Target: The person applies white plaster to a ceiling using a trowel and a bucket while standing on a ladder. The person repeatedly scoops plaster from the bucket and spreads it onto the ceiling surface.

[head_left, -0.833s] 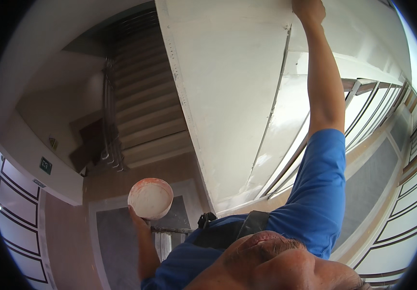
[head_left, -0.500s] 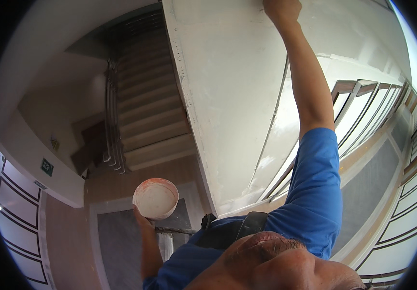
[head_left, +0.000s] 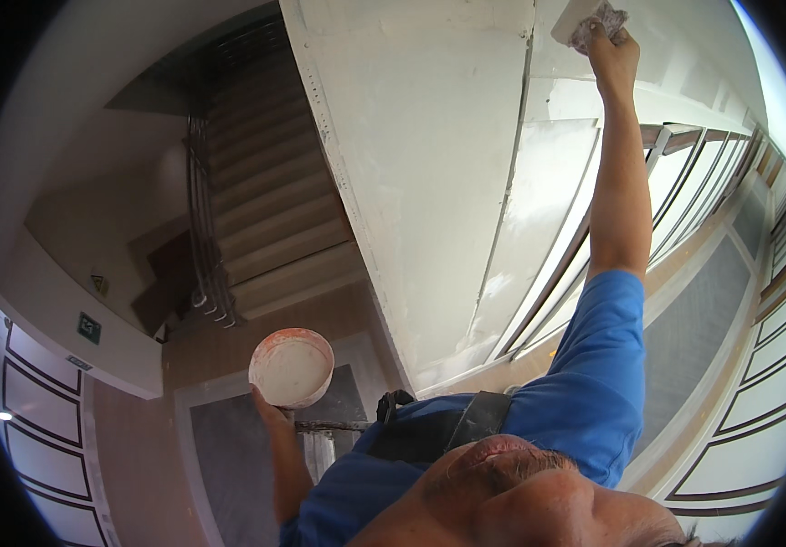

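Note:
My left hand (head_left: 271, 410) supports a small round tub (head_left: 270, 345) from its side and underneath. The tub is orange inside its rim and holds a pale, creamy filler (head_left: 294, 370). Far up at the right, my right arm is stretched out and my right hand (head_left: 615, 56) is closed round a putty knife (head_left: 576, 20) with a wide, pale blade. Its grip is smeared with whitish stuff. The knife is at the pale board wall (head_left: 420, 173), right of a dark vertical seam (head_left: 508, 169); whether the blade touches the surface I cannot tell.
Left of the wall's perforated edge strip (head_left: 327, 137), stairs (head_left: 270, 196) climb beside a metal handrail (head_left: 201, 210). Window frames (head_left: 698, 173) line the right side. A green sign (head_left: 89, 327) hangs at left. Grey floor panels (head_left: 238, 465) lie below.
My right hand has swung right and come lower in the picture, bringing the putty knife into sight. My left hand and the tub have barely shifted.

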`<state>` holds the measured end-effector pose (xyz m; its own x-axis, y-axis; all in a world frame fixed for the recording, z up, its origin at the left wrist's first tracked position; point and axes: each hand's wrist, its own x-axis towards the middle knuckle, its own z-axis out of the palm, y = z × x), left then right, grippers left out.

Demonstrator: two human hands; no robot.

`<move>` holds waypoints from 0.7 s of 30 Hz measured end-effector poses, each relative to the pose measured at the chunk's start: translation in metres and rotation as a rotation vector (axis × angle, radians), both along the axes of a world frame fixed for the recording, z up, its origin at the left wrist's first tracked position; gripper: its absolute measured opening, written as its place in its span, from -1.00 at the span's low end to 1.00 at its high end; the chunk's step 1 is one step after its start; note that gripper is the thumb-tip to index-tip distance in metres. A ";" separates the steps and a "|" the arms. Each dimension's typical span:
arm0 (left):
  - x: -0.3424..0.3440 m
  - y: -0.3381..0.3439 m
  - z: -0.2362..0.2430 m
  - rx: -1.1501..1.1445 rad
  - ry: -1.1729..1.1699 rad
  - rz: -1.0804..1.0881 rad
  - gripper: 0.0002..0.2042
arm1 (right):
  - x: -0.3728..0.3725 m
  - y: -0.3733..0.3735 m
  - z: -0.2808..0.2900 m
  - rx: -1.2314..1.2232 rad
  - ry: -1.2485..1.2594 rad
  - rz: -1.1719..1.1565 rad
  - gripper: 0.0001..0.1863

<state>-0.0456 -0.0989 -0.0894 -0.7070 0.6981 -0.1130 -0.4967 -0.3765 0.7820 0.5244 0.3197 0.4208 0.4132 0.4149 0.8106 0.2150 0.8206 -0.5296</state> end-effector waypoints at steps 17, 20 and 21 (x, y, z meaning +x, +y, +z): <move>0.006 0.001 0.021 -0.072 -0.042 -0.048 -0.34 | -0.185 -0.010 -0.042 -0.326 -0.673 -0.722 -0.48; 0.014 0.000 0.041 -0.137 -0.120 -0.091 -0.33 | -0.193 -0.054 -0.071 -0.063 -0.733 -0.657 -0.53; 0.017 0.001 0.048 -0.115 -0.074 -0.112 -0.32 | -0.182 -0.069 -0.080 -0.117 -0.716 -0.462 -0.56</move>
